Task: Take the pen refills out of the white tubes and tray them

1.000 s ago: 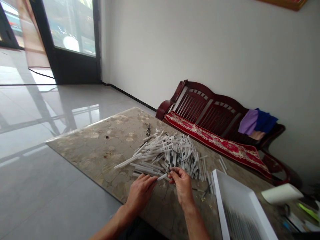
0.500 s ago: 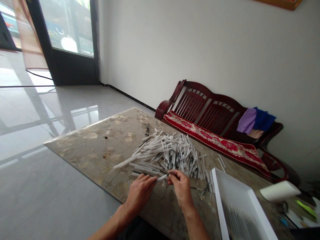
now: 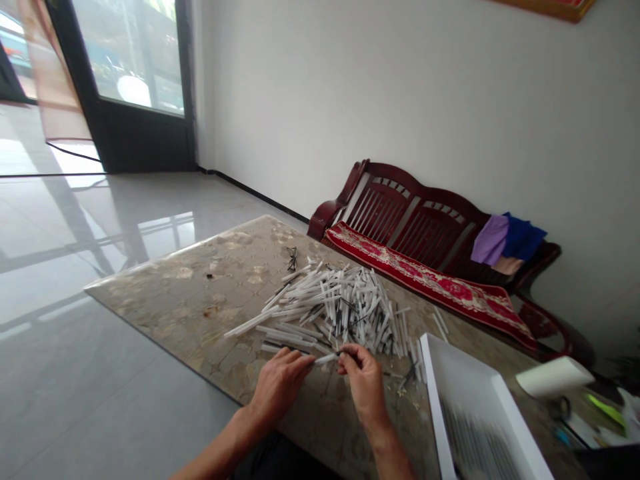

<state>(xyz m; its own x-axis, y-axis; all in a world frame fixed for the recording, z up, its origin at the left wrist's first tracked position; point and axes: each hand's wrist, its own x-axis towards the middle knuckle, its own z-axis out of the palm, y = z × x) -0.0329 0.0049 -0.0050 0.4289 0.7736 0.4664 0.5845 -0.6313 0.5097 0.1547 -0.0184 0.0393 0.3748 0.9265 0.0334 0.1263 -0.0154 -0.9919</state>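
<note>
My left hand [image 3: 283,378] is closed, pinching one end of a thin white tube [image 3: 326,359] just above the table's near side. At the tube's other end, the fingers of my right hand [image 3: 364,378] close on a slim dark piece [image 3: 341,355]. Whether this dark piece sits inside the tube I cannot tell. Right behind both hands spreads a loose pile of white tubes [image 3: 300,293], with dark thin sticks showing among them. To the right of my right hand stands a white open box [image 3: 431,393] with many slim grey-dark sticks [image 3: 480,440] lying in rows.
The patterned table [image 3: 175,293] bears a small black wire-like item [image 3: 293,259] behind the pile. A white roll [image 3: 554,377] and a yellow-green object [image 3: 606,411] lie right of the box. Beyond is a dark red wooden bench [image 3: 425,213] with cloths [image 3: 523,237].
The right hand has shifted slightly right and down, away from the left hand, so a bit more of the dark piece shows. The whole view has moved a little.
</note>
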